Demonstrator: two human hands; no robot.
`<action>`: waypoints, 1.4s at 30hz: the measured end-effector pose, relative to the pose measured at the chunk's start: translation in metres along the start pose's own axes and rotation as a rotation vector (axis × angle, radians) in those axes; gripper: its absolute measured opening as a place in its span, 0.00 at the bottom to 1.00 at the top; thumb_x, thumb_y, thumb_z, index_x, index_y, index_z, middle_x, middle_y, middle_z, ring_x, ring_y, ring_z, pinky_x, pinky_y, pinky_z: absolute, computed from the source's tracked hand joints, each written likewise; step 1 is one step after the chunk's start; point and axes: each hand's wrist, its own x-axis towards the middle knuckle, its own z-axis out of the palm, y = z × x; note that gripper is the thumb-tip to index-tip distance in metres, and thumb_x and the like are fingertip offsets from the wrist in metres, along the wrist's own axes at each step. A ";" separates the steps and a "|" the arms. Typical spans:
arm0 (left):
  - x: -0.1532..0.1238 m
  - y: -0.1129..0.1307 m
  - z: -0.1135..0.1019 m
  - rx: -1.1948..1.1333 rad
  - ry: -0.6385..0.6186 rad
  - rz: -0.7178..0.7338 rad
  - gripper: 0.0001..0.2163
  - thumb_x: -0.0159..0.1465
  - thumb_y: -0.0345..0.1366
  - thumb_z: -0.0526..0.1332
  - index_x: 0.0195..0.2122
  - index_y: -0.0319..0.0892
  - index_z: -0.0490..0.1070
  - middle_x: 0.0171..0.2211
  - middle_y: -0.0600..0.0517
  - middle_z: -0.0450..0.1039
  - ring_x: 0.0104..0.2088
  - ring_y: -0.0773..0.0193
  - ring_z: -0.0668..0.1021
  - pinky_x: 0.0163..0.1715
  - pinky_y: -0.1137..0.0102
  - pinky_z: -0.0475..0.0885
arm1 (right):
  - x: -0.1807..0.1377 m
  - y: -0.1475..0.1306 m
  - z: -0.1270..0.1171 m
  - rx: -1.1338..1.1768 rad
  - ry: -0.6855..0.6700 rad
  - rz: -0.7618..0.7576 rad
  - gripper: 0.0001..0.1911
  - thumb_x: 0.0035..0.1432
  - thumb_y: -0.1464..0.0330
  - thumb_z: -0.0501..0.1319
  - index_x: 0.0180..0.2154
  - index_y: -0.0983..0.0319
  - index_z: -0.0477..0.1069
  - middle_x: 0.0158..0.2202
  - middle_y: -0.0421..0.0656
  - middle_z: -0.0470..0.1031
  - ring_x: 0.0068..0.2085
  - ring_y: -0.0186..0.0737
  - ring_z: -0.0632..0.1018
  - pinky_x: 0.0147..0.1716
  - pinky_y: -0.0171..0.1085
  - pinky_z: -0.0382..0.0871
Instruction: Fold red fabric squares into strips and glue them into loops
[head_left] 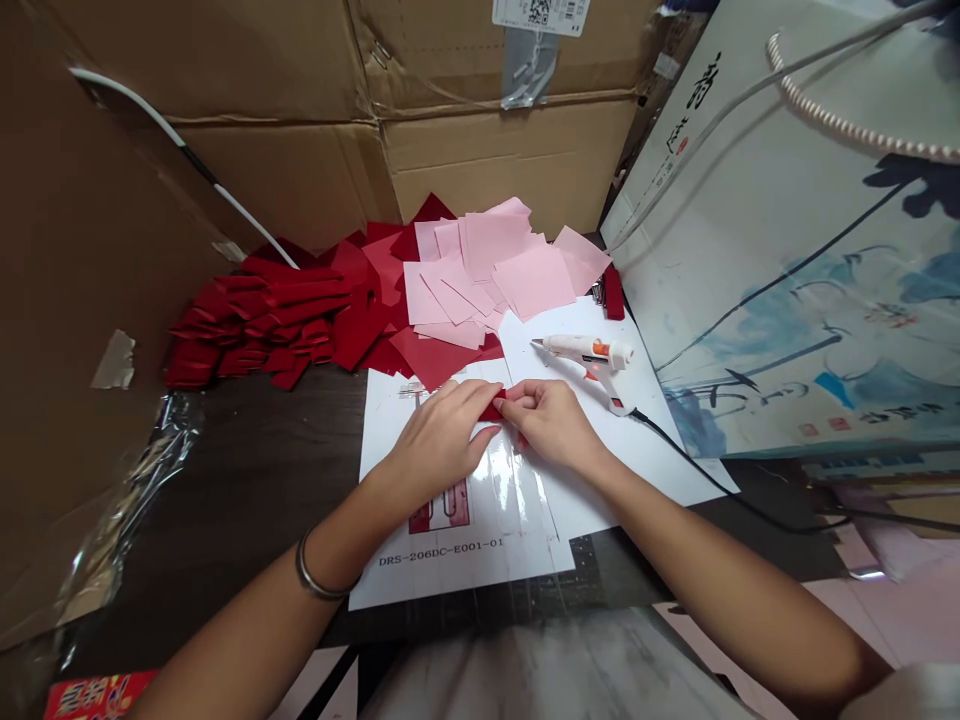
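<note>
Between the fingertips of both hands is a small folded piece of red paper (493,408), mostly covered by the fingers. My left hand (448,430) is closed on its left side, back of the hand up. On its right end, my right hand (551,420) pinches with thumb and forefinger. Both are just over a printed white sheet (450,580) with glossy tape across it. A white hot glue gun (589,355) lies right of my right hand, its nozzle pointing left. Behind the hands lie loose pink paper squares (532,280) and red paper squares (431,355).
Folded red paper pieces (255,320) are heaped at the back left. Cardboard (510,160) walls the back and left. A large printed paper bag (780,300) stands on the right. The glue gun's black cord (690,465) runs off right across the dark table (262,470).
</note>
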 end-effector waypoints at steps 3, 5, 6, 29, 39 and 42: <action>0.000 -0.004 0.007 -0.010 0.032 -0.013 0.15 0.65 0.31 0.59 0.54 0.38 0.68 0.49 0.45 0.75 0.48 0.54 0.75 0.49 0.57 0.72 | -0.027 0.003 -0.014 -0.234 0.219 -0.161 0.11 0.55 0.60 0.64 0.37 0.60 0.72 0.23 0.38 0.73 0.23 0.36 0.72 0.29 0.38 0.64; 0.000 -0.007 0.007 -0.016 0.053 -0.026 0.14 0.65 0.32 0.59 0.53 0.39 0.69 0.48 0.45 0.75 0.47 0.54 0.76 0.47 0.57 0.73 | -0.048 0.011 -0.026 -0.393 0.497 -0.222 0.15 0.55 0.57 0.64 0.39 0.60 0.70 0.23 0.36 0.68 0.24 0.36 0.69 0.29 0.38 0.63; 0.000 -0.008 0.006 -0.027 0.056 -0.026 0.14 0.65 0.32 0.60 0.52 0.39 0.69 0.48 0.45 0.75 0.47 0.54 0.76 0.47 0.57 0.73 | -0.057 0.016 -0.032 -0.448 0.630 -0.223 0.17 0.55 0.56 0.64 0.40 0.60 0.69 0.24 0.37 0.66 0.24 0.36 0.68 0.28 0.39 0.63; 0.003 -0.011 0.006 -0.151 0.069 -0.049 0.13 0.63 0.32 0.61 0.49 0.41 0.72 0.48 0.46 0.76 0.48 0.54 0.76 0.50 0.56 0.72 | -0.042 -0.002 -0.074 -0.535 0.116 -0.298 0.16 0.60 0.56 0.60 0.26 0.60 0.70 0.19 0.36 0.60 0.22 0.32 0.59 0.21 0.36 0.50; 0.000 -0.009 0.005 -0.166 0.114 -0.050 0.10 0.65 0.35 0.58 0.48 0.41 0.68 0.46 0.45 0.72 0.44 0.57 0.76 0.43 0.61 0.72 | -0.034 -0.009 -0.071 -0.592 0.001 -0.350 0.13 0.61 0.59 0.59 0.28 0.59 0.71 0.22 0.38 0.67 0.23 0.34 0.63 0.24 0.37 0.54; -0.001 -0.009 0.006 -0.126 0.134 -0.086 0.04 0.65 0.31 0.55 0.40 0.41 0.68 0.39 0.48 0.70 0.35 0.62 0.73 0.34 0.66 0.69 | -0.033 -0.012 -0.070 -0.623 -0.018 -0.348 0.14 0.61 0.59 0.59 0.27 0.59 0.69 0.22 0.38 0.68 0.23 0.34 0.64 0.25 0.37 0.54</action>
